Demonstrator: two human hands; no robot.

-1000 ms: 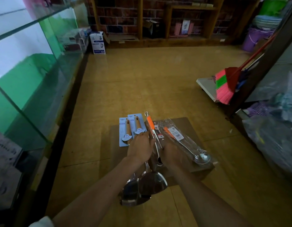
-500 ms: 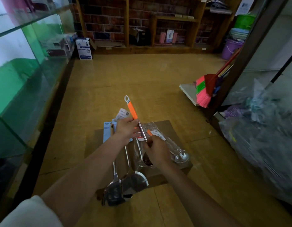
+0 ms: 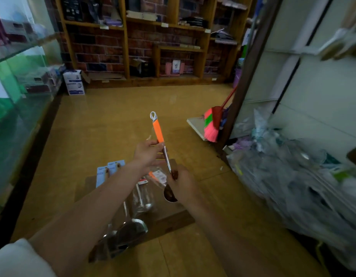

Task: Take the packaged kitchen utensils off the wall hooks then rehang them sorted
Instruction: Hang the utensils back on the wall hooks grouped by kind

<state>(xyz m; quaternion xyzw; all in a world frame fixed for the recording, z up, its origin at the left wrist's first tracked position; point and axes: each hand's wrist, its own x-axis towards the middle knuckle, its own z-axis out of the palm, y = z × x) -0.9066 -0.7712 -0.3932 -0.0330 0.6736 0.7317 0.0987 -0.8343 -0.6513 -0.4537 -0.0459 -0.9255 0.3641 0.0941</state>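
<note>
An orange-handled steel ladle (image 3: 158,130) is raised above the floor, handle pointing up and away. My left hand (image 3: 146,153) pinches it just below the orange grip. My right hand (image 3: 181,181) grips the shaft close to the bowl (image 3: 169,193). Beneath them a brown cardboard sheet (image 3: 169,218) lies on the floor. On it are two blue-carded utensils (image 3: 110,169), a plastic-wrapped orange-handled utensil (image 3: 156,176) and steel spatulas (image 3: 127,233) at the near edge.
A glass display case (image 3: 19,108) runs along the left. Wooden shelves (image 3: 163,47) fill the back wall, with a white box (image 3: 74,81) at their foot. A pink broom (image 3: 212,124) leans at right, beside a heap of plastic-bagged goods (image 3: 292,176).
Both hands picked the orange-handled ladle up off the cardboard and raised it. The camera tilted upward, showing more of the back shelves.
</note>
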